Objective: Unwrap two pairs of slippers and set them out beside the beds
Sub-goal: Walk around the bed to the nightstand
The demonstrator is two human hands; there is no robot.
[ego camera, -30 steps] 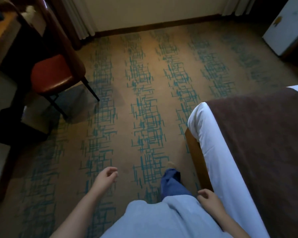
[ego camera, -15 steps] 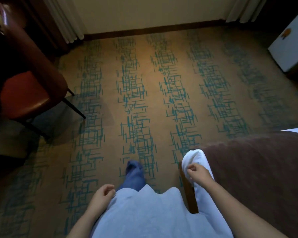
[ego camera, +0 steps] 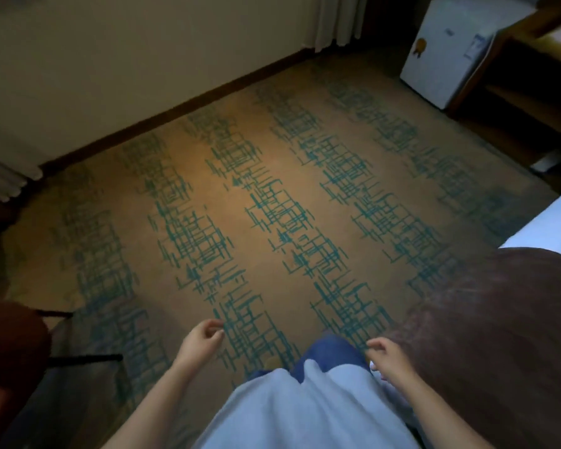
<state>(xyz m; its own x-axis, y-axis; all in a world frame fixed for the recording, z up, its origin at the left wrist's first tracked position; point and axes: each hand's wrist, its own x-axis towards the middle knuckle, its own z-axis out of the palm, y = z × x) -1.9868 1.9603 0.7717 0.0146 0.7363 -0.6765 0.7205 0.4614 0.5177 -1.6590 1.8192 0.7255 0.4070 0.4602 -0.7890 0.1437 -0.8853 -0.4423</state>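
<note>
Both hands hang with fingers loosely curled and gripping nothing, the left hand (ego camera: 201,340) over the patterned carpet (ego camera: 272,196), the right hand (ego camera: 390,358) just beside the brown-covered corner of the bed (ego camera: 499,335). No slippers are in view, so the person seems, in this dim, blurred view, to be walking to fetch them. Next they must find the wrapped pairs.

Single head view, steeply downward over carpet (ego camera: 272,196), bed (ego camera: 499,335) corner lower right.
</note>
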